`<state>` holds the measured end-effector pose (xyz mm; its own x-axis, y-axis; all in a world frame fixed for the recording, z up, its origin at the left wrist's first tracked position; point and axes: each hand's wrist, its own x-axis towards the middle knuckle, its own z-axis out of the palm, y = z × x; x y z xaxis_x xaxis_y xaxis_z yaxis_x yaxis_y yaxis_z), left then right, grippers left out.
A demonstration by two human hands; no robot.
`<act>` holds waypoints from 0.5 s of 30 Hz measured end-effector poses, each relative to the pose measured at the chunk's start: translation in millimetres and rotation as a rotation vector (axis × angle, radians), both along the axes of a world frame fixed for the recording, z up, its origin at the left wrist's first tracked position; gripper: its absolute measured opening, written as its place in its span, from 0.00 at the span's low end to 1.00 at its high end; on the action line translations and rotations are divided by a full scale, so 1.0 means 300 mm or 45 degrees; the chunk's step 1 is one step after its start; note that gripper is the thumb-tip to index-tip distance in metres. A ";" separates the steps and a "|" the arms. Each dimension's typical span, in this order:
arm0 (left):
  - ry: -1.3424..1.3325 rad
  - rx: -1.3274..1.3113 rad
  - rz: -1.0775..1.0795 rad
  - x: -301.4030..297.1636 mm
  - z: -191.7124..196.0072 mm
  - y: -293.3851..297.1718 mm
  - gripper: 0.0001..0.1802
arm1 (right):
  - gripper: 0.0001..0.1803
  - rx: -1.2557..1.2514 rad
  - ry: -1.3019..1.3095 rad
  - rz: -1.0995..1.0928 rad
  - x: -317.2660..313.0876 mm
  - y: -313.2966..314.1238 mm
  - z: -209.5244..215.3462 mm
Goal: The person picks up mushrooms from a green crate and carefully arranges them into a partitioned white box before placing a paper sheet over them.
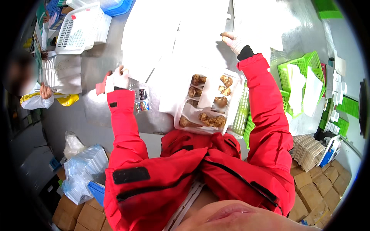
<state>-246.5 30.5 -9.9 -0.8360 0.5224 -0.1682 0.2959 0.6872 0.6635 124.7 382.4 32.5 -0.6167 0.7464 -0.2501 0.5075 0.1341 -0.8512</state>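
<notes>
A wide sheet of white wrapping paper point(181, 34) is held over a shiny metal worktable point(96, 69) by both gloved hands. The left hand point(119, 78), in a white glove, is closed on the sheet's near-left edge, the paper pinched between thumb and fingers. The right hand point(234, 41), also white-gloved, is pinched on the sheet's right edge, farther up the table. Just below the sheet, between the two red sleeves, a white rectangular tray with paper-lined compartments point(231, 106) is seen, filled with knobbly brown root-like pieces point(211, 120); their exact kind cannot be told. A small clear packet with dark printing point(141, 99) lies just beside the left wrist.

The step in hand is judged to be the positioning of the sheet, which is stretched flat above the far side of the tray. For the next move, both edges would need to be kept taut and level, and the sheet brought squarely toward the tray without being creased or dragged across the pieces. Green plastic baskets point(300, 77) stand to the right.
</notes>
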 end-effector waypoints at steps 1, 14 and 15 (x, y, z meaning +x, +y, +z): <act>0.207 -0.108 0.016 0.051 0.044 0.063 0.25 | 0.17 0.076 -0.057 -0.013 0.040 0.058 -0.065; -1.285 0.490 -0.396 0.675 0.340 0.339 0.19 | 0.13 0.349 -0.210 -0.041 -0.028 0.081 0.031; -1.331 0.464 -0.439 0.682 0.360 0.359 0.25 | 0.13 0.299 -0.094 -0.120 0.051 0.042 0.032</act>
